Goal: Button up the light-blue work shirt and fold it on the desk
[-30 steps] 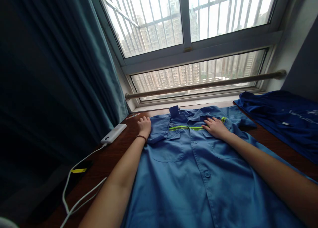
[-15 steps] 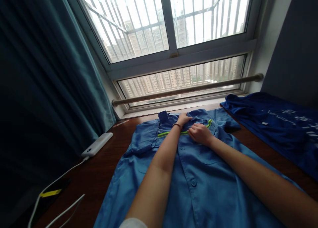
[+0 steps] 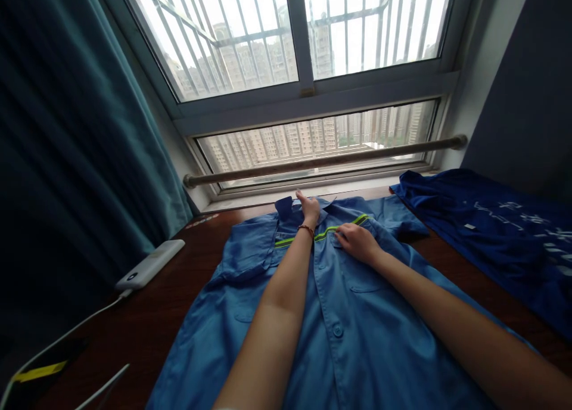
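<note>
A blue short-sleeved work shirt point(image 3: 272, 285) lies spread out with its buttoned front up and its collar toward the window. A yellow-green stripe crosses its chest. My left hand point(image 3: 309, 210), a beaded bracelet on its wrist, is at the collar with the thumb stretched up and apart; the other fingers are mostly hidden. On the chest, just below the stripe, my right hand point(image 3: 360, 242) has its fingers curled and closed on the shirt's cloth near a pocket.
A darker blue garment with white lettering point(image 3: 487, 231) lies to the right on the brown wooden surface point(image 3: 196, 267). A white power bank point(image 3: 152, 264) with a cable sits at left, beside a teal curtain point(image 3: 111, 130). A rail point(image 3: 326, 161) runs across the window.
My left hand has shifted slightly left along the collar, its thumb now raised. My right hand stays near the stripe, which shows more fully. The view has tilted and moved slightly.
</note>
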Demonstrator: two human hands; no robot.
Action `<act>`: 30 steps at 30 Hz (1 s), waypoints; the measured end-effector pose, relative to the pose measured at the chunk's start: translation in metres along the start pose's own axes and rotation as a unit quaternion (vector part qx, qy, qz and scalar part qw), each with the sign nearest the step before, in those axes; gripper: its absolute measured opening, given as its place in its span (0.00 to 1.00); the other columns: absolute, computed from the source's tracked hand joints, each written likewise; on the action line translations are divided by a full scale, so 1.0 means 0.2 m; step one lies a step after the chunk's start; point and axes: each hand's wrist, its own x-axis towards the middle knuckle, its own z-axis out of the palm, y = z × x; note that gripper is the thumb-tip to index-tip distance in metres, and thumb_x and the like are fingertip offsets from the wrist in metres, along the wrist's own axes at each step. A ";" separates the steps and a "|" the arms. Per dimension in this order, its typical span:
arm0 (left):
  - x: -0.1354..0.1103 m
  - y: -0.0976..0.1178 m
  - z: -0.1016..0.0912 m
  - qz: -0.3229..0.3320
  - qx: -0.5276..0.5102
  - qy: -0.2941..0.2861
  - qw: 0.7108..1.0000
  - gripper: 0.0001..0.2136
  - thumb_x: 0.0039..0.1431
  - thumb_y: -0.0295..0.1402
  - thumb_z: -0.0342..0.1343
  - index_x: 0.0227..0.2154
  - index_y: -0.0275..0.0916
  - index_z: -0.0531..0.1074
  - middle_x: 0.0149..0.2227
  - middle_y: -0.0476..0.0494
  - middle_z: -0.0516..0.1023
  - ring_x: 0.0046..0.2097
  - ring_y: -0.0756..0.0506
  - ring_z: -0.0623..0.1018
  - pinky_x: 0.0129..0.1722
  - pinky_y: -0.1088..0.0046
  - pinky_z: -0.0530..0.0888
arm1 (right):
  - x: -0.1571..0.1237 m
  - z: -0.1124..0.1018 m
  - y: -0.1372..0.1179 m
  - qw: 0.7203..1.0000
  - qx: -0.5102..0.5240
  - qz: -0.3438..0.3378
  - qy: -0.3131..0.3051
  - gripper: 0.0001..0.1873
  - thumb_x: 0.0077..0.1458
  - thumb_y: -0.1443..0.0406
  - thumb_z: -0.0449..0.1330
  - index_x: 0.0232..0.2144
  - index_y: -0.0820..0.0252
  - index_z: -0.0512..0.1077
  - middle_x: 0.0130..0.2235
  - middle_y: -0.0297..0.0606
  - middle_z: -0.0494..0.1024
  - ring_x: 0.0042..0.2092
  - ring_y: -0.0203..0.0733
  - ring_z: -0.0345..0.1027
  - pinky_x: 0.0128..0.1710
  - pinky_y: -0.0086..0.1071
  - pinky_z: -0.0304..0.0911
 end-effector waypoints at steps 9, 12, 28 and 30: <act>-0.21 0.14 0.13 0.325 0.217 -0.141 0.910 0.20 0.60 0.37 0.40 0.54 0.38 0.56 0.59 0.41 0.54 0.61 0.42 0.51 0.59 0.59 0.46 | 0.03 -0.24 0.56 0.880 -0.129 0.456 0.037 0.27 0.49 0.55 0.54 0.45 0.72 0.67 0.44 0.64 0.67 0.47 0.64 0.61 0.36 0.47 0.60; -0.21 0.06 0.17 0.231 0.241 -0.195 0.922 0.25 0.59 0.44 0.37 0.55 0.35 0.56 0.58 0.37 0.56 0.59 0.37 0.55 0.57 0.55 0.50 | -0.03 -0.17 0.71 0.847 -0.120 0.516 0.030 0.36 0.45 0.52 0.57 0.48 0.78 0.63 0.47 0.71 0.62 0.48 0.68 0.59 0.35 0.48 0.61; -0.08 -0.12 0.02 0.086 0.334 -0.120 0.931 0.23 0.58 0.39 0.40 0.56 0.42 0.53 0.63 0.43 0.42 0.61 0.34 0.48 0.56 0.49 0.48 | -0.04 -0.28 0.97 0.662 0.470 0.510 0.284 0.05 0.47 0.72 0.56 0.30 0.62 0.68 0.18 0.29 0.66 0.21 0.34 0.63 0.22 0.28 0.64; -0.10 -0.08 0.02 0.101 0.357 -0.096 0.924 0.22 0.57 0.35 0.41 0.55 0.42 0.56 0.63 0.43 0.42 0.61 0.32 0.44 0.55 0.46 0.46 | -0.08 -0.26 0.96 0.656 0.505 0.503 0.251 0.03 0.50 0.71 0.54 0.26 0.62 0.67 0.18 0.31 0.68 0.21 0.35 0.65 0.24 0.29 0.65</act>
